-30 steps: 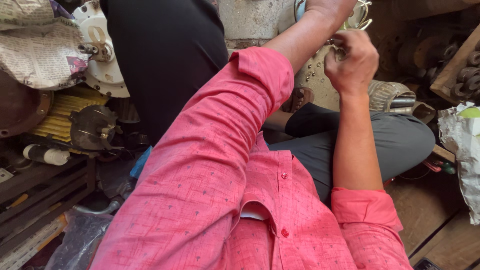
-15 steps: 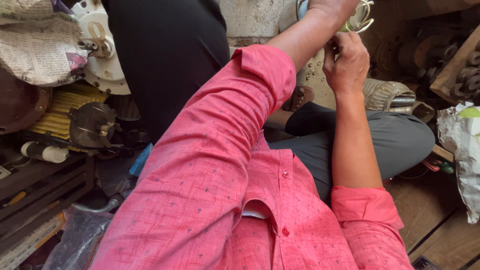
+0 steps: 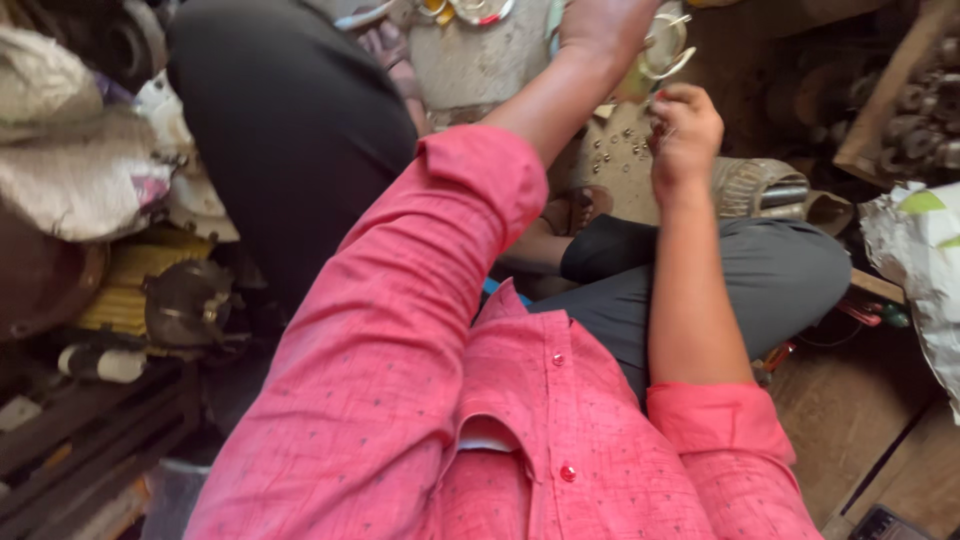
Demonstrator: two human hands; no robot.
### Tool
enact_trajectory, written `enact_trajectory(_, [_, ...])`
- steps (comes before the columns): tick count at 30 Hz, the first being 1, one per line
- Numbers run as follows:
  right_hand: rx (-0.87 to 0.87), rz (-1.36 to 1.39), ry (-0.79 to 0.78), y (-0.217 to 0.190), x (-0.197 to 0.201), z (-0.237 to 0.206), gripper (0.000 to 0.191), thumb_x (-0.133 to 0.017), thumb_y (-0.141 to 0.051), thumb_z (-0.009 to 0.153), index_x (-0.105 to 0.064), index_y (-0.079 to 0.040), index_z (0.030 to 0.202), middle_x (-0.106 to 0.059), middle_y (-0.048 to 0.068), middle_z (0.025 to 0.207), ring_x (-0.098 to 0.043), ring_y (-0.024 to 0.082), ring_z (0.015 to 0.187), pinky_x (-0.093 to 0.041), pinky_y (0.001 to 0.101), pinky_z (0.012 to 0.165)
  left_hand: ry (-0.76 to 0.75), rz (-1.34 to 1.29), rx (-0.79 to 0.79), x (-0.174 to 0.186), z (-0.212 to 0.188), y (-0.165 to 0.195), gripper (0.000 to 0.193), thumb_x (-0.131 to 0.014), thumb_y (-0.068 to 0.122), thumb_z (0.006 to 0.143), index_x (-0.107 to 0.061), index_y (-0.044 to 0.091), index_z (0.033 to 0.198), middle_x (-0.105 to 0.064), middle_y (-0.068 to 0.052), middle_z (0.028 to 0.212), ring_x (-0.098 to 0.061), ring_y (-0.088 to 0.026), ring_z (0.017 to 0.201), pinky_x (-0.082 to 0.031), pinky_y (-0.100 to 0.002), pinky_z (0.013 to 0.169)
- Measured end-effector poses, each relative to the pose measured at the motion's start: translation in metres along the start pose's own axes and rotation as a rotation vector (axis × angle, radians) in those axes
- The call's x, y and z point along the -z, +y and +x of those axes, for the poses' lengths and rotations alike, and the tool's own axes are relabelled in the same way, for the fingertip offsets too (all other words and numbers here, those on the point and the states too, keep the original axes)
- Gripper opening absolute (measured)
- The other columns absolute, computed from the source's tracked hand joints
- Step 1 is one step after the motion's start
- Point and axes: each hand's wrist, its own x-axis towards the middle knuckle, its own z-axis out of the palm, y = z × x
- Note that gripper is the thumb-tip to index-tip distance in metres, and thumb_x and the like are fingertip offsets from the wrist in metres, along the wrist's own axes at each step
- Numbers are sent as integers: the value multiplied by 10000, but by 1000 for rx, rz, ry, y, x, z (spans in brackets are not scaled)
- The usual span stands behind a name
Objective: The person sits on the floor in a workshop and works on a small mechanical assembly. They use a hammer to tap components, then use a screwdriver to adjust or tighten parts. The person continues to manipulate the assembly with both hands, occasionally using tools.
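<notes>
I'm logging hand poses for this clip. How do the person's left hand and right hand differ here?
The left hand reaches far forward on an outstretched arm, partly cut off at the frame's top; the right hand sits nearer, fully visible. The right hand's fingers curl as if pinching something too small to identify; the left hand's grip cannot be seen. Both are bare, close to the small metal rings.

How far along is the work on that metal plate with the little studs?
Done: rows of small studs already sit in the pale metal plate. In hand: the right hand pinches something small above it; the left hand reaches beyond. Left: cannot tell.
</notes>
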Motion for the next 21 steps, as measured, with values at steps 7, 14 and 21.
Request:
enact_trajectory(7, [623,-755,234,19,-30,18,435,-921,-210,819,-750,-105,1206,-614,62,1095,-661,234,980,-538,361,833,-22,48,5,-3,-4,-4,100,-669,99,826,-755,80,874,-722,-198,956,-764,-329,747,-618,-424,618])
enact_trajectory(14, [457,-728,219,8,-41,17,294,-842,-257,837,-782,-136,1098,-772,57,1012,-749,209,930,-561,349,826,-177,-6,22,23,-14,-6,260,-772,67,774,-703,-3,1014,-627,-213,1135,-742,-385,912,-601,-446,749])
enact_trajectory(21, [292,-530,237,30,-8,-5,232,-803,-240,887,-772,-95,1066,-794,85,1026,-767,213,941,-585,357,862,-312,73,37,75,-18,2,665,-993,277,593,-662,-39,1076,-608,-208,1170,-726,-385,940,-599,-429,792])
